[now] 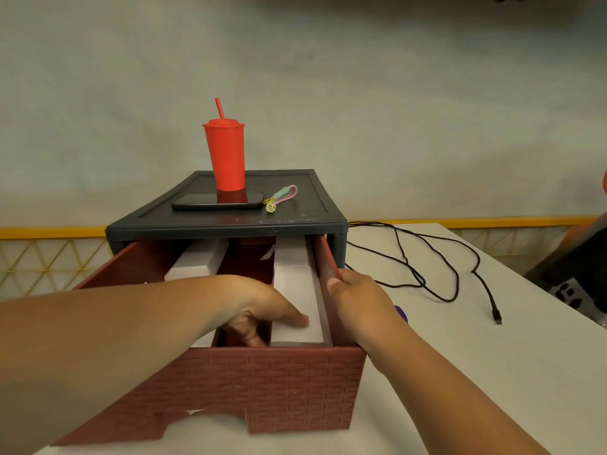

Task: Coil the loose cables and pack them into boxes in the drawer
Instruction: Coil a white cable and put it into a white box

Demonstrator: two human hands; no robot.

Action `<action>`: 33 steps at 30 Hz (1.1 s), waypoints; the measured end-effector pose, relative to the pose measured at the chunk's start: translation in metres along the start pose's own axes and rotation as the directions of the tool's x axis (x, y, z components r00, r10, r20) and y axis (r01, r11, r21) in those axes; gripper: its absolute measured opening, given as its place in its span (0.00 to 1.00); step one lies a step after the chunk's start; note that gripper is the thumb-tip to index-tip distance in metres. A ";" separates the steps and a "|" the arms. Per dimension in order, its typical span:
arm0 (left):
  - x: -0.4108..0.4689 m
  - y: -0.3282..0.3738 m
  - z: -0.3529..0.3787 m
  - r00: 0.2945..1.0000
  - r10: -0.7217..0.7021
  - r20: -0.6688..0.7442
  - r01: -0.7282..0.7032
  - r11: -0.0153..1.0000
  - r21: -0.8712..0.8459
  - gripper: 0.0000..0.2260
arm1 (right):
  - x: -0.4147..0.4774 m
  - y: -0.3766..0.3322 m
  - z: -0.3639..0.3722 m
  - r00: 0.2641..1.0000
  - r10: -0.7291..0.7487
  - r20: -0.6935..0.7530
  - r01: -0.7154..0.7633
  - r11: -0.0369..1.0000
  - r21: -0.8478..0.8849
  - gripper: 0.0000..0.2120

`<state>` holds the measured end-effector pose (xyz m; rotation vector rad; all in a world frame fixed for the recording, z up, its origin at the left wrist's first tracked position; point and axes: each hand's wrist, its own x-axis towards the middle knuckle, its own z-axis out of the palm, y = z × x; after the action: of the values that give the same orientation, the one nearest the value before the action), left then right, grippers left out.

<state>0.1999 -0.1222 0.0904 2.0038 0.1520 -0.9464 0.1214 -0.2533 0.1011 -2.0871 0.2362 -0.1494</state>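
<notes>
Head view. Maroon drawer (295,385) pulled out toward the near side from a dark cabinet (230,221). Left hand (262,310) reaches inside, thumb pressed on the right white box (295,290); its fingers drop into the gap beside it, tips hidden. Right hand (358,297) is closed on the drawer's right wall. Left white box (197,261) partly hidden under the cabinet top and forearm. Loose black cable (427,264) sprawls uncoiled on the table (460,372) to the right, far end out of sight behind the cabinet. Small purple object (402,313) mostly hidden behind the right wrist.

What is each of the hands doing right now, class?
Left hand: reaching inside the drawer, fingers on the right white box.
Right hand: gripping the drawer's right wall.
</notes>
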 end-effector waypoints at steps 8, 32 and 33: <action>-0.001 -0.002 0.006 0.986 0.133 -0.105 -0.093 0.944 0.318 0.31 | 0.002 0.002 0.000 1.000 -0.003 -0.018 0.003 1.000 0.016 0.15; -0.120 -0.074 -0.002 0.679 0.706 -0.200 -0.118 0.374 0.920 0.14 | -0.023 0.082 0.010 1.000 0.002 -0.030 -0.001 0.998 0.059 0.18; -0.117 -0.073 -0.002 0.669 0.714 -0.206 -0.116 0.374 0.920 0.12 | -0.025 0.097 0.011 0.998 -0.045 -0.045 0.042 0.996 -0.077 0.18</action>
<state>0.0864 -0.0488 0.1205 3.0015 -0.6852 0.1285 0.0889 -0.2859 0.0117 -2.1669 0.2279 -0.2189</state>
